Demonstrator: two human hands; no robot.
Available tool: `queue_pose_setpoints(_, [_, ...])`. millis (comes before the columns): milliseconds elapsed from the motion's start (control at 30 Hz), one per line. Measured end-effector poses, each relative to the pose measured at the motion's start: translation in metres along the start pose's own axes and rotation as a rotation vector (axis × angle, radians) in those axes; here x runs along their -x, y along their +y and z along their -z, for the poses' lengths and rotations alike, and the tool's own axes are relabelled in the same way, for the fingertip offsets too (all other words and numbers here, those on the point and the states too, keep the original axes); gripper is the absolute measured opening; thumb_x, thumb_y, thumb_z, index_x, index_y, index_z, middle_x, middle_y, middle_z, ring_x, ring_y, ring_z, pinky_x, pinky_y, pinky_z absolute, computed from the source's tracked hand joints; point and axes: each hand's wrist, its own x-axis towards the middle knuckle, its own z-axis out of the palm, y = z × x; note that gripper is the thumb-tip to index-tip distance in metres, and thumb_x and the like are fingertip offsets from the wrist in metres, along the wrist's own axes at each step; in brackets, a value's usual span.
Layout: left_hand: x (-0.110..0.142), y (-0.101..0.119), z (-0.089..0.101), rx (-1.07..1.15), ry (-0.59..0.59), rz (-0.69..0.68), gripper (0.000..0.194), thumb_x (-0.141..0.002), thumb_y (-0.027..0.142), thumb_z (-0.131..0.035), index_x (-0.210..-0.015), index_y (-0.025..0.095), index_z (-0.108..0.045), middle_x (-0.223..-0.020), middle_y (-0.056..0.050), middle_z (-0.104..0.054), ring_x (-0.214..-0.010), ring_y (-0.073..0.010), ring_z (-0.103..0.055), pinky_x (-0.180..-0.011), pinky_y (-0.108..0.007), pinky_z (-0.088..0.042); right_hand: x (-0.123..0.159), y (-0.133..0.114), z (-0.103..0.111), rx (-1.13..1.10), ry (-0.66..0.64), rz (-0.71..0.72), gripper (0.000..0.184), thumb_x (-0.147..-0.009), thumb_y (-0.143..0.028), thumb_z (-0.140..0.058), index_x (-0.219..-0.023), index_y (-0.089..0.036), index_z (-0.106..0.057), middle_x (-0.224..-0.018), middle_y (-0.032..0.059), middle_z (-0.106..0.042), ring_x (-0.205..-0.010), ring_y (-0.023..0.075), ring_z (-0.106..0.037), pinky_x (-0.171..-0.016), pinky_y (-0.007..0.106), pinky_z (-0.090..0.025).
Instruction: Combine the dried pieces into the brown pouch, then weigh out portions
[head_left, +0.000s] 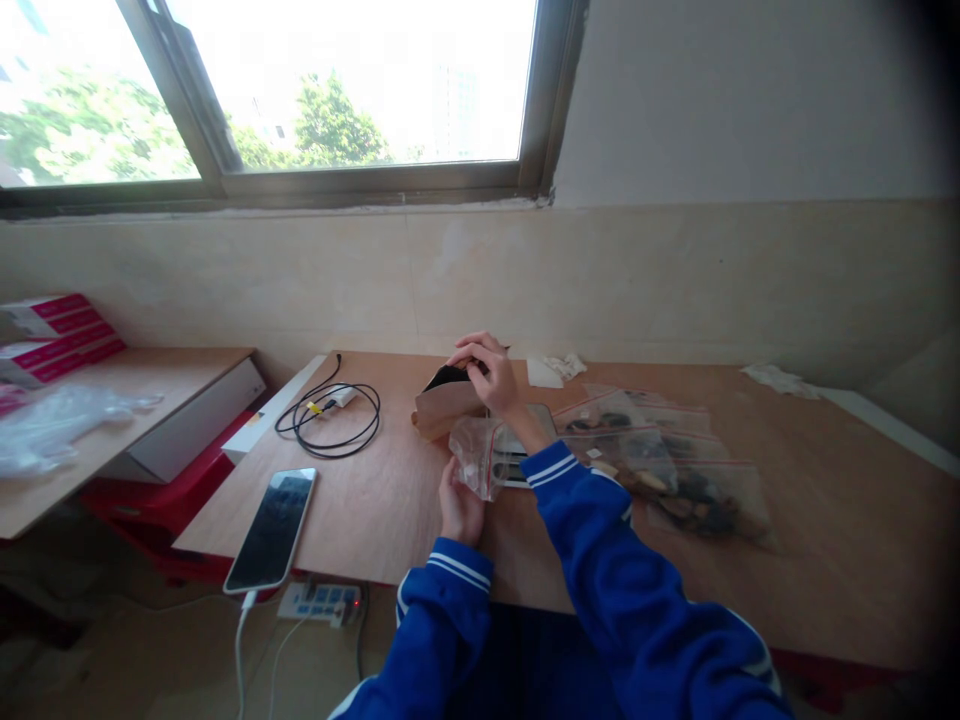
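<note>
My right hand (481, 368) grips the top edge of a brown kraft paper pouch (445, 408), and its dark opening shows under my fingers. My left hand (460, 508) sits lower and holds a small clear plastic bag (472, 458) up against the pouch's near side. Just right of them, a flat dark-and-silver device (517, 452) lies partly hidden beneath the bag and my right forearm. Several clear zip bags (660, 462) holding dark and tan pieces lie on the wooden table (390, 510), to the right of my right sleeve.
A coiled black cable (328, 420) and a smartphone (270, 530) on a white charging lead lie left on the table. A power strip (319, 604) sits below its front edge. Crumpled tissue (555, 370) lies near the wall, and a side table (127, 420) holds pink-and-white boxes (56, 335).
</note>
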Motion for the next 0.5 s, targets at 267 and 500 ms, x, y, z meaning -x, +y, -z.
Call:
queue_pose_setpoints(267, [0.002,0.001,-0.003,-0.017,-0.001,0.016,0.032,-0.086,0.027,-0.048,-0.111,0.013,-0.062,-0.109,-0.01,-0.068,-0.106,-0.0213,-0.061,-0.098,-0.036,-0.044,0.002,-0.007,0.002,0.083,-0.022,0.033,0.023,-0.09,-0.022,-0.037,-0.089,-0.022,-0.06,-0.102,0.0072,-0.059,-0.102,0.0219,-0.053,-0.093,0.037,-0.037])
queue_pose_setpoints(500, [0.001,0.001,-0.003,-0.018,-0.037,0.018,0.034,-0.086,0.029,-0.048,-0.115,0.014,-0.06,-0.112,-0.011,-0.067,-0.111,-0.0229,-0.059,-0.098,-0.037,-0.044,0.005,-0.011,0.001,0.333,-0.123,0.083,0.021,-0.093,-0.032,-0.039,-0.101,-0.022,-0.056,-0.105,0.0083,-0.062,-0.1,0.0239,-0.053,-0.089,0.038,-0.035])
